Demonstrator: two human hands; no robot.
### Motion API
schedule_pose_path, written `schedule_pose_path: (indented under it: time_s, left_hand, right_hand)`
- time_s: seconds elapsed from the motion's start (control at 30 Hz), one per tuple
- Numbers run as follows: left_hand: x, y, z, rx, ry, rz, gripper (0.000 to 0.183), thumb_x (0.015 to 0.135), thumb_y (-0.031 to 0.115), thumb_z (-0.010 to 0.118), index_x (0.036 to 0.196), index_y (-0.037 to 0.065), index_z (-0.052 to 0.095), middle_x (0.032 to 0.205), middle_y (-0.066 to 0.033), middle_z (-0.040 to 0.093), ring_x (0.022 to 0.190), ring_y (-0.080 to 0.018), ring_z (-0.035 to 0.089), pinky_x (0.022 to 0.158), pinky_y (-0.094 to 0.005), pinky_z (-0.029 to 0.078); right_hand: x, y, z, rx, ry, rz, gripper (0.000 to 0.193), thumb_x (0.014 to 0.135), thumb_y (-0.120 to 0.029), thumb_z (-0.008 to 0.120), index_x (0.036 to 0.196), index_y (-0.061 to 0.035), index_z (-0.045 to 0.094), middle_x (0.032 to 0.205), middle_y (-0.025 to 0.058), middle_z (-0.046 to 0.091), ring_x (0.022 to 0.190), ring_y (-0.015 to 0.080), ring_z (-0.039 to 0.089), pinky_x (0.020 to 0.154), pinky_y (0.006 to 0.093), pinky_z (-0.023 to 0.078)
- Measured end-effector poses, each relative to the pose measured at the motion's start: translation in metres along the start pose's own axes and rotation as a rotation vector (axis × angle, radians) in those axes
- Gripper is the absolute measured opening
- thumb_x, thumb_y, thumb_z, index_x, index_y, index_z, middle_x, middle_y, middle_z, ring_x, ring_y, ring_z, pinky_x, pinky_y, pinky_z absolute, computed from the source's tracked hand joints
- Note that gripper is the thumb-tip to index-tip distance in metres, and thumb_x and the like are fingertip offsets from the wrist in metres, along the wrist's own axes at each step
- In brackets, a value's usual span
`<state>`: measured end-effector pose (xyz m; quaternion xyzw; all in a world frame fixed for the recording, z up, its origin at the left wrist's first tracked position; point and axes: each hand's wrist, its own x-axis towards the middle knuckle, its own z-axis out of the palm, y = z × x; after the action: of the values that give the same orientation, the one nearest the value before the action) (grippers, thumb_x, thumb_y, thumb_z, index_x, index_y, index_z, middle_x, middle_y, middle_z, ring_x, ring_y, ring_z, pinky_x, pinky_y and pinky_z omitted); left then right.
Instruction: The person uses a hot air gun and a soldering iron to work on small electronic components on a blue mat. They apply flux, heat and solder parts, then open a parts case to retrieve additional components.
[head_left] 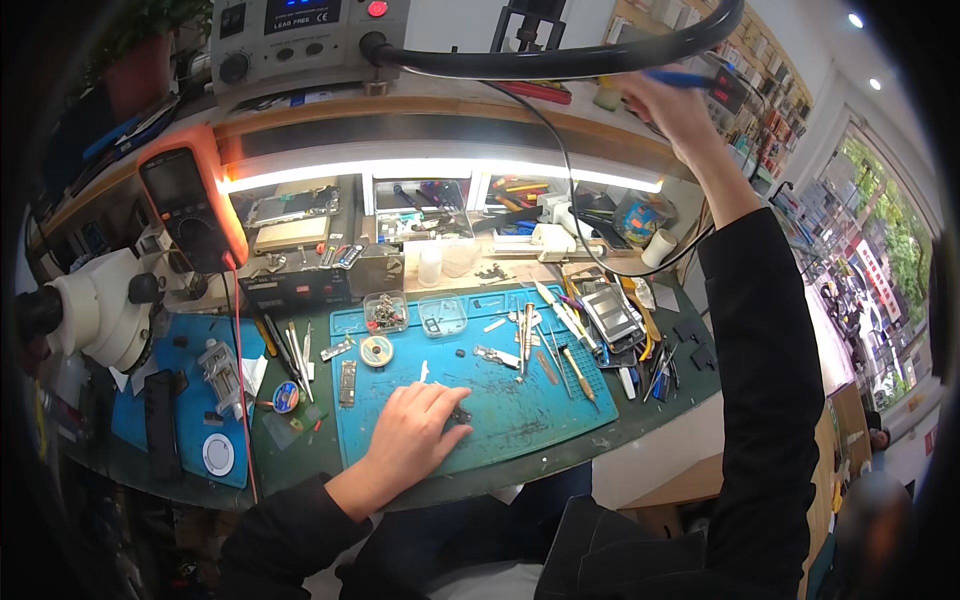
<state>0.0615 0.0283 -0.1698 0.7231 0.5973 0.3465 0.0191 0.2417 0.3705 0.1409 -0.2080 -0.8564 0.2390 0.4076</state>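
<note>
My left hand rests low over the blue work mat, with thumb and fingers closed around a small dark part; its exact kind is too small to make out. My right arm stretches up to the shelf at the far right. There my right hand is closed on a blue pen-shaped handle; its fingertips are partly hidden by the thick black hose. Beyond my left hand lie a solder-like spool, a small metal plate and a clear box of small parts.
Tweezers, screwdrivers and a brush lie on the mat's right side. An orange multimeter stands at left beside a white microscope. A grey soldering station sits on the shelf. A thin black cable hangs across the bench.
</note>
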Motion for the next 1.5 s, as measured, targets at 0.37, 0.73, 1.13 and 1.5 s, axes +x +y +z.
schedule_pose_path:
  time_s: [0.37, 0.73, 1.13, 1.5]
  left_hand:
    - [0.000, -0.001, 0.002, -0.022, -0.005, 0.003, 0.049, 0.087, 0.019, 0.085, 0.132, 0.008, 0.068, 0.111, -0.0063, 0.073, 0.104, -0.0281, 0.065, 0.091, -0.0414, 0.048]
    - [-0.001, 0.000, 0.004, -0.031, 0.007, 0.000, 0.049, 0.086, 0.016, 0.085, 0.132, 0.009, 0.068, 0.108, -0.0040, 0.073, 0.102, -0.0275, 0.065, 0.090, -0.0405, 0.048]
    - [0.003, 0.006, 0.009, -0.048, 0.020, -0.024, 0.044, 0.086, 0.013, 0.084, 0.127, 0.008, 0.069, 0.104, -0.0044, 0.070, 0.100, -0.0274, 0.064, 0.086, -0.0408, 0.047]
    - [-0.004, 0.031, -0.018, -0.051, 0.083, 0.047, 0.043, 0.088, 0.013, 0.085, 0.129, 0.008, 0.071, 0.112, -0.0082, 0.074, 0.101, -0.0288, 0.068, 0.086, -0.0391, 0.049]
  right_hand:
    - [0.004, -0.002, -0.003, 0.149, 0.252, 0.137, 0.023, 0.098, -0.027, 0.077, 0.094, -0.0045, 0.080, 0.068, -0.0014, 0.062, 0.056, 0.0035, 0.049, 0.052, 0.0252, 0.035]
    - [-0.033, 0.007, -0.025, 0.358, 0.176, 0.125, 0.030, 0.105, -0.029, 0.062, 0.111, -0.0048, 0.080, 0.065, -0.0080, 0.043, 0.054, 0.0031, 0.030, 0.052, 0.0268, 0.022]
    - [-0.193, -0.007, 0.010, 0.631, 0.106, 0.253, 0.046, 0.105, -0.032, 0.062, 0.135, 0.0025, 0.072, 0.073, -0.0069, 0.047, 0.063, 0.0042, 0.039, 0.056, 0.0233, 0.028]
    - [-0.371, 0.008, 0.099, 0.511, 0.216, 0.235, 0.042, 0.097, -0.024, 0.061, 0.126, 0.0062, 0.069, 0.098, 0.0063, 0.055, 0.073, 0.0091, 0.049, 0.063, 0.0232, 0.036]
